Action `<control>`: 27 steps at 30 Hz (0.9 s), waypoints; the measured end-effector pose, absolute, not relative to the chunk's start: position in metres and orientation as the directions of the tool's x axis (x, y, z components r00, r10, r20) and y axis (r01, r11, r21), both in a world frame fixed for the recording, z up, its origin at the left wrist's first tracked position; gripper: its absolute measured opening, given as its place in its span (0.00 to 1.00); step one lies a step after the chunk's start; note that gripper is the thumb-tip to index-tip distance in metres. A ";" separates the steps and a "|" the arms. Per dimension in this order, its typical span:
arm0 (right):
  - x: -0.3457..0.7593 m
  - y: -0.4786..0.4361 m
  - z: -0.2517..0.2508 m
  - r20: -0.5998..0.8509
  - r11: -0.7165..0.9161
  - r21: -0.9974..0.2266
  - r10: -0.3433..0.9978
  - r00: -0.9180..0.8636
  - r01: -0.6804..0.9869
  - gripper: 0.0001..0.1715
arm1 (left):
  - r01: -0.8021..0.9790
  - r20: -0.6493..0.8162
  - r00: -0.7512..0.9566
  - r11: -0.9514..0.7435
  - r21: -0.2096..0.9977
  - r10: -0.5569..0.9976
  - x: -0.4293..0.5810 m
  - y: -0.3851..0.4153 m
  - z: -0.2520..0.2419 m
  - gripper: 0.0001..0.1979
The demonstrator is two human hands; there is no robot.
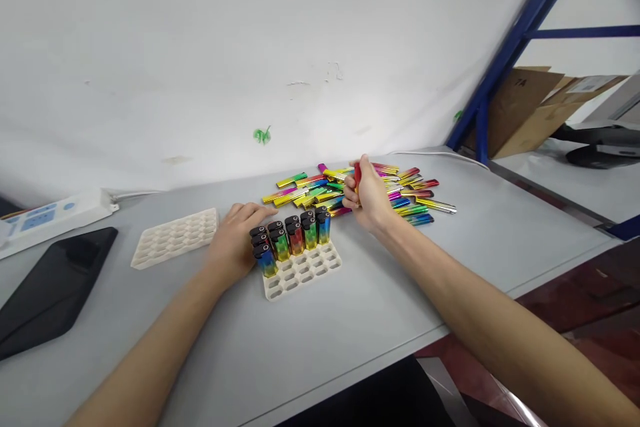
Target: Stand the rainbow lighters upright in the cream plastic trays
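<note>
Many shiny lighters (327, 197) lie in a loose heap towards the back edge of the table (380, 300), and my right hand (371, 192) is over the right half of that heap, fingers and thumb clamped on a red lighter (357, 175) that I hold up out of the tangle. My left hand (231, 238) sits at the left end of the white tray (306, 281), fingers bent and close to one another; some of them go behind the lighters, so I cannot tell whether they press on the tray or grip anything. Upright lighters (296, 239) with black tops stand along the back of this tray, one blue one at the left end nearer its front edge than the others, and holes show from there to the front corners. A second tray (175, 237) lies to my left, just beyond my left wrist, with a black tablet (57, 283) nearer the table's left edge. As I judge it, the likeliest trouble is a knock: the standing lighters are packed tightly, so a careless knuckle on the left could tilt the end ones or swing the tray round. On the right, the smooth casing might slip if my pinch loosened, and brushing the heap could send lighters sliding across the table.
</note>
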State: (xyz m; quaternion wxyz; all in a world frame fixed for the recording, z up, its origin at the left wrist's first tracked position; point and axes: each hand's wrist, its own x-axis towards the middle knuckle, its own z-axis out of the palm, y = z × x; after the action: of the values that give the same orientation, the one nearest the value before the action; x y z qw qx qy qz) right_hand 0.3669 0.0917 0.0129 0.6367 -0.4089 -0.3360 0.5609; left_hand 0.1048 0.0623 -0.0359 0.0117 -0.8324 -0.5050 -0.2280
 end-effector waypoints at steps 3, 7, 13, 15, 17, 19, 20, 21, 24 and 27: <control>0.367 0.094 0.011 -0.099 -0.039 -0.909 0.988 0.123 -0.415 0.11 | 0.856 0.404 0.405 -0.495 0.146 0.820 0.110 0.070 -0.036 0.20; 0.365 0.091 0.011 -0.026 0.001 -0.944 0.997 0.076 -0.329 0.12 | 0.836 0.369 0.447 -0.528 0.152 0.815 0.115 0.085 -0.034 0.23; 0.365 0.088 0.009 -0.059 -0.063 -0.937 0.998 -0.023 -0.343 0.31 | 0.857 0.296 0.398 -0.467 0.218 0.868 0.112 0.086 -0.031 0.22; 0.365 0.088 0.007 -0.105 -0.104 -0.942 0.994 -0.016 -0.318 0.34 | 0.856 0.287 0.380 -0.452 0.250 0.879 0.112 0.082 -0.029 0.21; 0.363 0.087 0.007 -0.122 -0.121 -0.948 0.992 -0.013 -0.294 0.33 | 0.853 0.287 0.364 -0.441 0.280 0.886 0.111 0.081 -0.028 0.19; 0.361 0.086 0.007 -0.111 -0.114 -0.953 0.993 -0.025 -0.281 0.31 | 0.850 0.301 0.357 -0.441 0.288 0.884 0.110 0.081 -0.030 0.15; 0.361 0.086 0.007 -0.100 -0.106 -0.954 0.994 -0.034 -0.279 0.30 | 0.849 0.309 0.357 -0.444 0.287 0.881 0.110 0.081 -0.031 0.14; 0.360 0.086 0.007 -0.089 -0.098 -0.955 0.995 -0.044 -0.279 0.30 | 0.848 0.314 0.358 -0.447 0.284 0.879 0.109 0.081 -0.031 0.14; 0.359 0.085 0.005 -0.079 -0.097 -0.956 0.994 -0.074 -0.277 0.30 | 0.855 0.296 0.355 -0.436 0.280 0.886 0.109 0.080 -0.029 0.14; 0.357 0.084 0.001 -0.094 -0.114 -0.950 0.992 -0.083 -0.290 0.33 | 0.868 0.242 0.347 -0.408 0.282 0.906 0.109 0.076 -0.021 0.12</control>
State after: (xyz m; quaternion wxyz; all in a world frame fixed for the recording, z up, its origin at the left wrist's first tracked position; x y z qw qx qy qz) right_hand 0.3575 0.0844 0.0012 0.5246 -0.4284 -0.4098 0.6110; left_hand 0.1091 0.0765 -0.0214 -0.0519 -0.8189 -0.5418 -0.1821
